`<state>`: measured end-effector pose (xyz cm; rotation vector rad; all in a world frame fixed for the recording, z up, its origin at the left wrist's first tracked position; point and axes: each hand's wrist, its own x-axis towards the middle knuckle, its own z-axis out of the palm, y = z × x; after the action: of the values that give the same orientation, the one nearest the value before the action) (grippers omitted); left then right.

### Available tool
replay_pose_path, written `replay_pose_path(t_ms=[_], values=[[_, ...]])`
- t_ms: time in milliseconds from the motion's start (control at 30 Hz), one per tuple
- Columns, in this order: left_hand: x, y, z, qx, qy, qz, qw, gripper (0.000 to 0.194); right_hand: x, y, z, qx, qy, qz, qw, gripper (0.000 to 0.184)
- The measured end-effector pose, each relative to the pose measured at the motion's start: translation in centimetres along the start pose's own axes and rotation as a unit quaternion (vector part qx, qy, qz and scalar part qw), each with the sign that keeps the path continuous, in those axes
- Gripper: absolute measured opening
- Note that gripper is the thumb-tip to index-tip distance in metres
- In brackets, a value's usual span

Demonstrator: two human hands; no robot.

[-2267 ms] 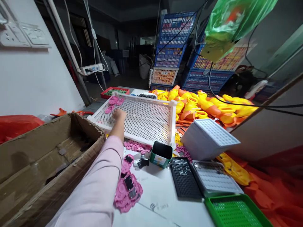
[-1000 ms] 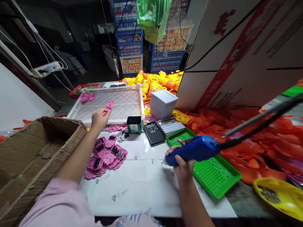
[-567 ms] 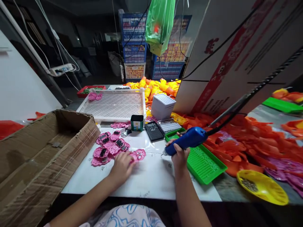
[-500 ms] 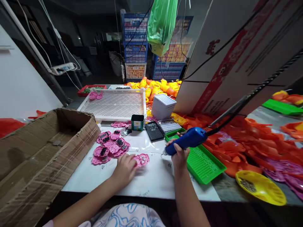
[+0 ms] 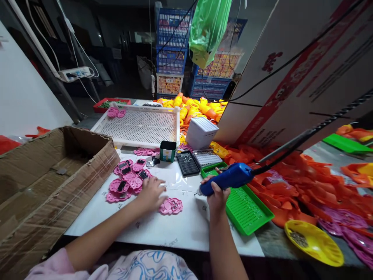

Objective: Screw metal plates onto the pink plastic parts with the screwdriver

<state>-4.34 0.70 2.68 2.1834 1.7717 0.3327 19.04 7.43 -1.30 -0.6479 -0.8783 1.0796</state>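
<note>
My right hand (image 5: pixel 218 196) is wrapped round a blue electric screwdriver (image 5: pixel 227 179), its bit pointing left above the white work sheet (image 5: pixel 186 229). A cable runs from the tool's back end up to the right. My left hand (image 5: pixel 152 193) hovers with fingers spread, holding nothing, between two groups of parts. Just right of it, a single pink plastic part (image 5: pixel 171 206) lies flat on the sheet, small details showing inside. Left of the hand is a heap of pink parts (image 5: pixel 128 181), several with black rectangular pieces on them.
A cardboard box (image 5: pixel 58 167) borders the left side. Behind stand a white perforated tray (image 5: pixel 142 126), a green tin (image 5: pixel 168 151) and a black holed tray (image 5: pixel 188 163). A green basket (image 5: pixel 247 210), orange parts (image 5: pixel 279 190) and a yellow bowl (image 5: pixel 320 245) lie right.
My left hand has let go of the single pink part and moved left towards the heap, fingers spreading. That part now rests on the sheet. The screwdriver stays in my right hand.
</note>
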Motion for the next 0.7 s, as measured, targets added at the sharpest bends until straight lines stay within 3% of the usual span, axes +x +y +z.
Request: replay_pose_path(t_ms=[100,200,333,533,600,700], values=[[5.3,-2.3,-2.4,0.024,0.005,-0.071,0.997,0.027,-0.1,-0.6,0.4,-0.001,0.009,0.006,1.0,0.028],[10.1,-4.7,-3.5,0.024,-0.003,-0.131,0.991,0.032,-0.3,-1.2,0.7,-0.01,0.016,0.023,1.0,0.039],[12.9,-6.7,-3.5,-0.025,-0.01,-0.172,0.985,0.033,-0.5,-1.5,0.9,-0.028,0.017,0.046,0.998,0.046],[11.4,-6.9,-4.0,-0.212,0.035,-0.195,0.957,0.029,-0.4,-1.4,0.9,-0.04,0.022,0.059,0.997,0.049],[9.5,-6.3,-4.6,-0.315,0.062,-0.187,0.929,0.031,-0.4,-1.4,0.9,-0.04,0.028,0.055,0.997,0.049],[5.5,-5.1,-5.5,-0.49,0.078,-0.162,0.853,0.04,-0.4,-1.5,1.1,-0.04,0.038,0.047,0.997,0.048]])
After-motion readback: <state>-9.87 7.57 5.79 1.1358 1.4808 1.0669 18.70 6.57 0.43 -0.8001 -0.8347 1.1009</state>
